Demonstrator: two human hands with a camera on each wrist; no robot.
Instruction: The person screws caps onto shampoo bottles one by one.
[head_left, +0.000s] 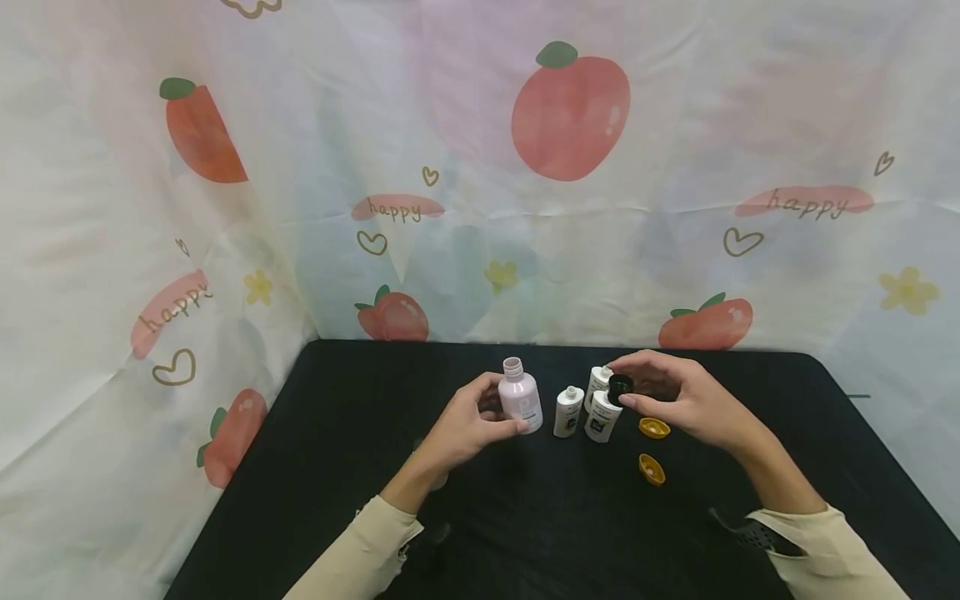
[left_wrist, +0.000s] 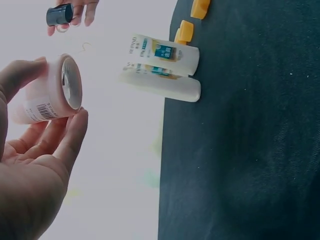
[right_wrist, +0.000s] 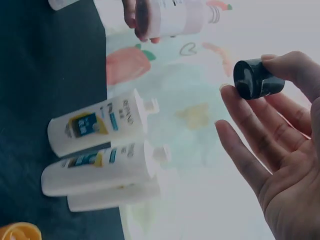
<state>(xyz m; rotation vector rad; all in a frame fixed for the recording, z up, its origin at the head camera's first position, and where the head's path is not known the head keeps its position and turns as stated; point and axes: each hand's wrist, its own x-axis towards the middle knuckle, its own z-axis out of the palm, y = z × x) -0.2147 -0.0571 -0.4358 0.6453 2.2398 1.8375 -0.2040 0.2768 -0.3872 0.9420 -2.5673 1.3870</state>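
My left hand (head_left: 474,421) grips a pale pink bottle (head_left: 521,396) around its side, thumb on one face and fingers on the other. The bottle's threaded neck is uncovered, and its base and barcode face the left wrist view. In my right hand (head_left: 686,396) a black screw cap (right_wrist: 257,79) is pinched between thumb and fingers, its hollow underside partly showing in the right wrist view. Below and beside that hand stand three white bottles without caps: one nearer the left (head_left: 568,412), one in front (head_left: 602,417) and one behind (head_left: 597,382), partly covered.
Two yellow caps lie on the black table (head_left: 525,517) right of the white bottles, one farther back (head_left: 654,428) and one nearer (head_left: 652,469). Fruit-printed cloth (head_left: 465,125) hangs behind the table and along its left side. A clear item is partly hidden under my left forearm.
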